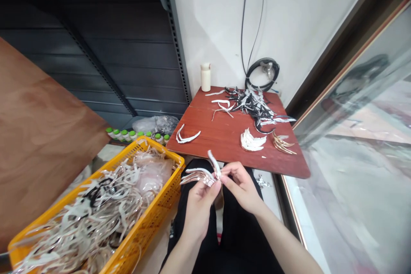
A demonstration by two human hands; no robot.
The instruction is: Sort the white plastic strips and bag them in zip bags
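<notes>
Left hand [198, 202] gripping curved strips [196, 175] pointing left, right hand [241, 185] pinching white strip [214, 164] angled up-left

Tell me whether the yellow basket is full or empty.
Full. The yellow basket is heaped to its rim with pale curved strips; a few rise above its edge.

A yellow basket [162, 205] heaped with pale curved strips is sitting at the lower left, green-capped bottles [128, 134] are lining up behind it, and a white bottle [205, 76] and coiled black cable [261, 72] are standing at the red table's [221, 137] back edge.
</notes>
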